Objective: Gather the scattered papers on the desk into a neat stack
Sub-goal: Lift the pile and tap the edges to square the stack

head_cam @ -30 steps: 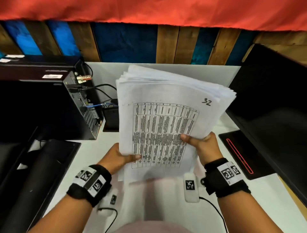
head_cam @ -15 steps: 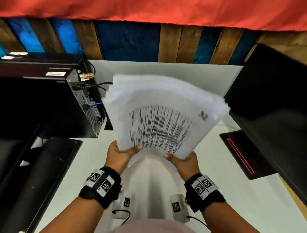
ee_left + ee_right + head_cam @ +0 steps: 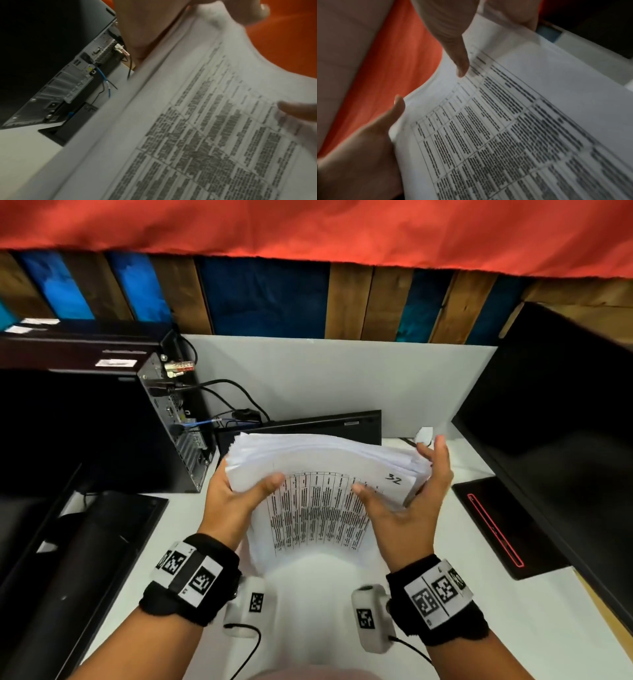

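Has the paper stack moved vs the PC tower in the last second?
Yes. The paper stack has dropped toward the desk and tipped flatter: its top edge, earlier above the PC tower top, now sits near the tower's base.

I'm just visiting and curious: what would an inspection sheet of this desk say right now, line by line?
Surface: white desk, bare at the back.
Job's things: thick paper stack, top sheet a printed table marked 32, held on edge, sheet edges still uneven.
Clutter: small white object behind the stack.
Grips: left hand holds the stack's left side, thumb on the front; right hand cups the right edge, thumb on the front.
Cables: black and blue leads at the computer tower's rear.
Surroundings: dark monitor right, wood-and-blue plank wall, red cloth above.
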`<state>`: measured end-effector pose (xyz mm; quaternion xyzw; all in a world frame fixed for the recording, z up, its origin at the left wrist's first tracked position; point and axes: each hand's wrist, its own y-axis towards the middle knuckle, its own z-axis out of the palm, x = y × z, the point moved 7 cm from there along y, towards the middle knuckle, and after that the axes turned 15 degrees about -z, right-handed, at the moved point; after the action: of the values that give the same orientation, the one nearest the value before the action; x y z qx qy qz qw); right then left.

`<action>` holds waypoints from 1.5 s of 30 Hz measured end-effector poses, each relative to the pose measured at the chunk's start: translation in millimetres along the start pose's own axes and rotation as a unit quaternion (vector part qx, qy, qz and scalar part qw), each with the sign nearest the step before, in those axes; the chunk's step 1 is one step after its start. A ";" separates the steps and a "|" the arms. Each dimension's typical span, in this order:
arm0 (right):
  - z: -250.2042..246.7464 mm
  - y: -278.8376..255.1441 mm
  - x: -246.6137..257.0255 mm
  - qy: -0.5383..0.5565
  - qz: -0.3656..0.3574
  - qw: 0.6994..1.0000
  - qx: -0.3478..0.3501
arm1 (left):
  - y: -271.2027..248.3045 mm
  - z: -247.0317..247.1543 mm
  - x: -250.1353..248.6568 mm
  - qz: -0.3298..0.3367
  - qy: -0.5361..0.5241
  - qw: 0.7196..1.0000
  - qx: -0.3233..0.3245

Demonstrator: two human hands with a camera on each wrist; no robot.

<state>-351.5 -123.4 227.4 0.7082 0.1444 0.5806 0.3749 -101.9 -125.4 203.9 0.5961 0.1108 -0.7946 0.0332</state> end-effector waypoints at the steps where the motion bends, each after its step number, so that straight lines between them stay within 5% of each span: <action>1: 0.3 0.9 10.9 -0.066 -0.071 0.995 0.020 | -2.0 0.9 -1.8 0.007 -0.016 1.000 -0.011; 3: 3.9 -0.3 19.8 -0.137 -0.136 0.980 0.055 | -5.0 3.2 -9.0 0.030 -0.021 0.998 -0.044; 11: -0.9 -2.3 10.3 -0.089 -0.048 0.995 0.027 | -0.5 -1.0 -23.9 0.054 0.005 0.989 -0.140; 21: 1.5 -2.3 14.4 -0.069 -0.054 0.996 0.012 | -2.5 3.6 -26.9 0.055 0.001 0.981 -0.187; 31: 8.8 -5.8 15.9 -0.089 -0.114 0.985 0.089 | -3.7 13.4 -26.5 0.052 -0.012 0.979 -0.195; 37: 0.1 -1.5 4.8 -0.055 -0.052 0.996 0.036 | 2.4 6.9 -28.6 0.057 -0.021 0.975 -0.212; 42: 10.9 -9.3 11.9 -0.086 -0.084 0.989 0.088 | -2.7 10.6 -28.2 0.082 0.016 0.976 -0.203; 45: 4.0 -3.2 5.4 -0.074 -0.047 0.995 0.042 | 0.5 4.7 -26.0 0.068 -0.016 0.976 -0.205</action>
<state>-345.5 -119.2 228.8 0.7568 0.1740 0.5017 0.3811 -98.8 -128.9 230.0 0.5703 0.2297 -0.7601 0.2105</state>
